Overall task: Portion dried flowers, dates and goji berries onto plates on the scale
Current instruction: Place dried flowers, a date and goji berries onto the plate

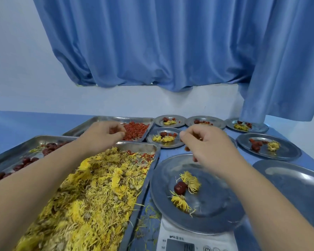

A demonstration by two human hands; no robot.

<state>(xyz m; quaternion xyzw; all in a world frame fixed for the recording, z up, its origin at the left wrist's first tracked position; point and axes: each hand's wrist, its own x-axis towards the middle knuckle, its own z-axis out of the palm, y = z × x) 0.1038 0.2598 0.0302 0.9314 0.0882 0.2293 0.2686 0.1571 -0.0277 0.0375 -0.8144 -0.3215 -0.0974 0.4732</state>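
While the plate (217, 221) on the scale (178, 238) near the table's front edge carries two dried flowers (190, 180) and one date (179, 188), no goji berries lie on it yet, so this portion looks about two-thirds built. The right hand (208, 147) hangs over that plate's far rim with its fingers curled round a pinch of goji berries (195, 159); a few red bits show under the fingertips. The left hand (105, 134) reaches into the goji tray (80, 130) toward the table's back edge, fingers bunched and pinching berries from the heap there. Five finished plates (283, 154) spread along the back and right side of the table, each showing flowers, a date and berries. One bare plate (297, 180) sits at the right edge, beside the scale. The flower tray (143, 147) at the front left is well stocked, and the date tray (16, 151) behind it holds a scatter of dates. The scale's display is too blurred to read. By this showing, berries would finish the present plate, and at least the bare one needs all three.
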